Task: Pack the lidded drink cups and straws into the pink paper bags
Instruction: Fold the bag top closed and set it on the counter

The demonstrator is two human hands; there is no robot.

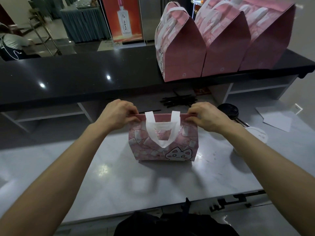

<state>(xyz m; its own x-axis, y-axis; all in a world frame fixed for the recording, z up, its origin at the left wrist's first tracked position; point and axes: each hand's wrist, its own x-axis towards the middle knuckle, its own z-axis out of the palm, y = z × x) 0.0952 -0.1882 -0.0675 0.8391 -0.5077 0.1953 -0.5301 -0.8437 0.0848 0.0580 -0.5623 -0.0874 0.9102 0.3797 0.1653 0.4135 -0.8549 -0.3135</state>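
Observation:
A pink paper bag [185,142] with a white handle and a cat drawing stands upright on the white counter [119,176] in front of me. My left hand [117,114] pinches the left end of its top edge. My right hand [208,116] pinches the right end. The top edge is pressed flat, so the inside is hidden. A pile of black straws [179,100] lies behind the bag. A cup with a black lid [228,110] stands just beyond my right hand. A white-lidded cup [257,134] shows past my right wrist.
Three closed pink bags [185,53] stand in a row on the raised black ledge [76,79] at the back right. White paper sheets [277,120] lie at the right. A dark bag [170,223] sits below the counter's near edge.

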